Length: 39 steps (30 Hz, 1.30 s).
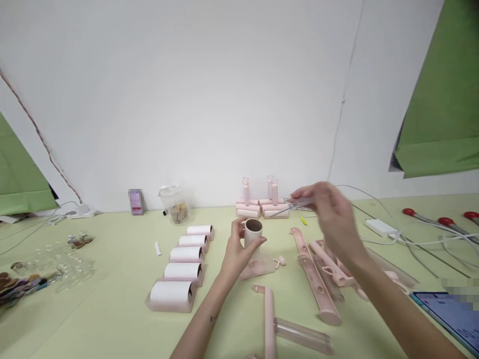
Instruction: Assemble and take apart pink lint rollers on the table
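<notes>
Upright in my left hand (242, 248) is a white paper roll (253, 234) with a brown core, its open end facing up. Raised to the right of it, my right hand (327, 212) pinches a thin metal tool (286, 209) whose tip points left toward the roll. Below the roll lies a clear pinkish piece (258, 268), beside a small pink part (280, 261). Long pink holders with holes (316, 284) rest under my right forearm. Nearer to me are a pink bar (269, 319) and a clear tube (303, 335).
Several white rolls in pinkish holders (171, 293) form a row at the left. Pink pieces (247, 208) stand by the wall, right of a plastic bag (177, 207). Clear beads (75, 264) lie far left. Cables, a white box (380, 228) and a tablet (445, 314) are right.
</notes>
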Available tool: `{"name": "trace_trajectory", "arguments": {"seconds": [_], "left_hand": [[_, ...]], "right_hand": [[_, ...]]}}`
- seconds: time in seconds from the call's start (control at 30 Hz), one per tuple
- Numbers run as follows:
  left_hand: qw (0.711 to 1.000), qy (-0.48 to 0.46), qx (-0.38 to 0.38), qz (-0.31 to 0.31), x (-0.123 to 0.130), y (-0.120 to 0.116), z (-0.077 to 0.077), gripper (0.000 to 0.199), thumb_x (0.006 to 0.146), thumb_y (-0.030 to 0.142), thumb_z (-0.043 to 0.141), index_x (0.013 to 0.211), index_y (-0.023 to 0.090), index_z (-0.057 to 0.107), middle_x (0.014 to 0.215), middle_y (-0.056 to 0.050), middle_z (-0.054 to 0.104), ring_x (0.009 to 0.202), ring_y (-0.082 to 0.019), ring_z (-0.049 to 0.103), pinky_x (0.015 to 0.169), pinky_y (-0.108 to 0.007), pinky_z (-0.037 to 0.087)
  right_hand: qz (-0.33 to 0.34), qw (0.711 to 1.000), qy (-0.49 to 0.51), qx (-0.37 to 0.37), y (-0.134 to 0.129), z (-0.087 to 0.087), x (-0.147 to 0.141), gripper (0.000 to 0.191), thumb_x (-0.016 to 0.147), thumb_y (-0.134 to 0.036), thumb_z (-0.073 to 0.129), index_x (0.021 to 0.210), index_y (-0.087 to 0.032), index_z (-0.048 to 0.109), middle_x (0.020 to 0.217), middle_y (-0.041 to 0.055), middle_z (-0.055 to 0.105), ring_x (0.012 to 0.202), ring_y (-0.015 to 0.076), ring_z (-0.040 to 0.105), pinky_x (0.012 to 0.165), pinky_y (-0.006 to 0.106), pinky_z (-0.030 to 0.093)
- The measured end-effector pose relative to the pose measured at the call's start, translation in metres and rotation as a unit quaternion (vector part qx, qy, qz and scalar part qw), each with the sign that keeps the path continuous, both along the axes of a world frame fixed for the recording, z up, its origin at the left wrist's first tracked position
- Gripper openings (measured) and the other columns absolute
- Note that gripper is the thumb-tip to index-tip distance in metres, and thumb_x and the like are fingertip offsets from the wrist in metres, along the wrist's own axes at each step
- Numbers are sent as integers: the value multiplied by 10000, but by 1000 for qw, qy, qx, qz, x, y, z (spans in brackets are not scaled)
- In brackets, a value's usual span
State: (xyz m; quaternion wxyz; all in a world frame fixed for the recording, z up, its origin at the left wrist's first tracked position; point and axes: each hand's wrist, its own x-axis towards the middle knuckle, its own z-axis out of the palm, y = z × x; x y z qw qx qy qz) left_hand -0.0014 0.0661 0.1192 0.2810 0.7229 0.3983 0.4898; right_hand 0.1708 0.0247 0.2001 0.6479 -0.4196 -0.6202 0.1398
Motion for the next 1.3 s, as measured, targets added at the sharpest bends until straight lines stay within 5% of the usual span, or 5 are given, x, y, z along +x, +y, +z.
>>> {"name": "trace_trajectory", "arguments": {"seconds": [0.17,0.43,0.77,0.93,1.3], "left_hand": [[936,343,80,3,-4,5,-7,467,733,424,563,1163,266,473,1013,-51,568,933,-234,506,813,-343,388],[913,402,73,-17,-12,14,-43,560,726,384,571,1232,204,412,1086,-102,564,988,-267,490,853,-378,370],[930,344,3,131,-32,20,-17,422,801,347,461,1161,131,433,1256,-160,436,1188,-295,349,957,-430,256],[943,258,-208,3,-25,-39,-30,557,828,574,182,863,151,543,636,-51,617,645,-218,604,618,-317,443],[914,73,-335,-218,-11,-62,-49,724,736,649,375,1269,166,282,882,-42,574,829,-204,553,803,-331,395]], "right_hand": [[-20,985,136,104,-27,19,9,307,899,-387,336,673,-220,461,588,-10,521,543,134,504,534,274,405],[75,990,-108,-52,-40,-7,14,273,898,-366,335,700,-232,466,604,-19,505,553,135,501,521,262,403],[64,744,-663,-56,-50,-131,-16,268,577,-355,704,720,-205,536,706,9,636,465,191,572,391,264,133],[5,772,-636,2,-44,-134,-24,188,742,-358,564,718,-212,448,583,-32,634,412,169,568,381,280,136],[20,813,-563,146,-40,-136,-13,234,897,-302,328,710,-198,423,499,-44,568,364,103,470,389,257,203]]}}
